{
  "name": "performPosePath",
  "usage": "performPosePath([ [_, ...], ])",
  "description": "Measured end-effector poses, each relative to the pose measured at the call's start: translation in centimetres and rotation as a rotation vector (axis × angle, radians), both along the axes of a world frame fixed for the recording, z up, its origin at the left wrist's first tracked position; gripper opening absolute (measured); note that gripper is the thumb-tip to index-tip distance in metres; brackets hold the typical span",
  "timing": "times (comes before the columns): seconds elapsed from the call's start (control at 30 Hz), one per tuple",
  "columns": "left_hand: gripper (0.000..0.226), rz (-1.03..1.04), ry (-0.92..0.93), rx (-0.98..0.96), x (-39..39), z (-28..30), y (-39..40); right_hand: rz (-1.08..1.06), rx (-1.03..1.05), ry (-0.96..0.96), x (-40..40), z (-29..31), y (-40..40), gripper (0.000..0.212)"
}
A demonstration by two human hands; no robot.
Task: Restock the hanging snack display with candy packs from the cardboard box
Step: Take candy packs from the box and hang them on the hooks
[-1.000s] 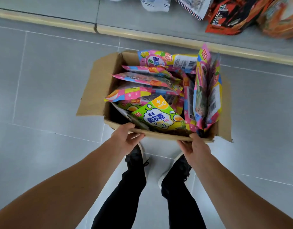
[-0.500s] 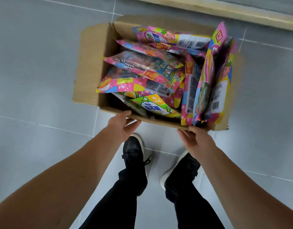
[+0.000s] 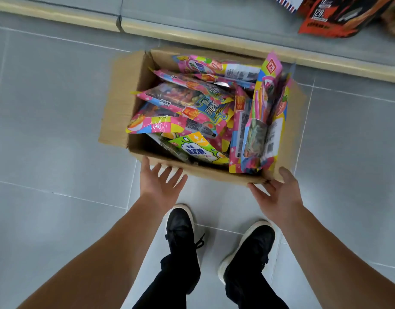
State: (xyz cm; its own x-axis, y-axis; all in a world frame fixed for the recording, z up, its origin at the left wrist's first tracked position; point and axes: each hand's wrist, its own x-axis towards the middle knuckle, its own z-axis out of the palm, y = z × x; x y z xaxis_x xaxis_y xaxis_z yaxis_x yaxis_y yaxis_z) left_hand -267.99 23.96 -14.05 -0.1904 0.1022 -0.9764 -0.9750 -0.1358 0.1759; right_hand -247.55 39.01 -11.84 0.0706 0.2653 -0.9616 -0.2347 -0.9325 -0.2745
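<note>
Head view: cardboard box (image 3: 134, 90) of candy packs (image 3: 187, 108) sits on the floor tiles (image 3: 47, 130). I see my left hand (image 3: 157, 185) and right hand (image 3: 279, 195) at its near edge, fingers spread, gripping nothing.

Floor (image 3: 47, 130): large grey tiles, pale grout lines, matte sheen.
Far edge: cream kerb strip (image 3: 214, 39) running across, grey ledge behind.
Upper right: orange-black snack bags (image 3: 332, 16) hanging.
Light: even, soft, indoors.
</note>
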Motion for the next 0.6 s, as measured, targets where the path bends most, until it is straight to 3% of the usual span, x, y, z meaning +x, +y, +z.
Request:
performPosePath([
  [0.17,0.067,-0.038,0.054,0.048,-2.7,0.9,2.7,-0.003,-0.011,0.083,-4.0,-0.7,1.8,0.058],
  [0.33,0.068,-0.145,0.077,0.028,-3.7,1.6,3.3,0.113,-0.059,0.021,-5.0,-0.7,2.9,0.066],
  [0.47,0.062,-0.272,0.102,-0.018,-3.4,2.6,2.8,0.371,-0.031,-0.15,-4.8,0.7,3.2,0.045],
  [0.53,0.056,-0.344,0.121,-0.031,-3.0,3.6,3.1,0.506,0.087,-0.248,-5.3,1.7,3.8,0.029],
  [0.6,0.047,-0.428,0.144,-0.018,-2.6,5.1,4.0,0.661,0.269,-0.327,-6.3,2.9,5.0,0.029],
])
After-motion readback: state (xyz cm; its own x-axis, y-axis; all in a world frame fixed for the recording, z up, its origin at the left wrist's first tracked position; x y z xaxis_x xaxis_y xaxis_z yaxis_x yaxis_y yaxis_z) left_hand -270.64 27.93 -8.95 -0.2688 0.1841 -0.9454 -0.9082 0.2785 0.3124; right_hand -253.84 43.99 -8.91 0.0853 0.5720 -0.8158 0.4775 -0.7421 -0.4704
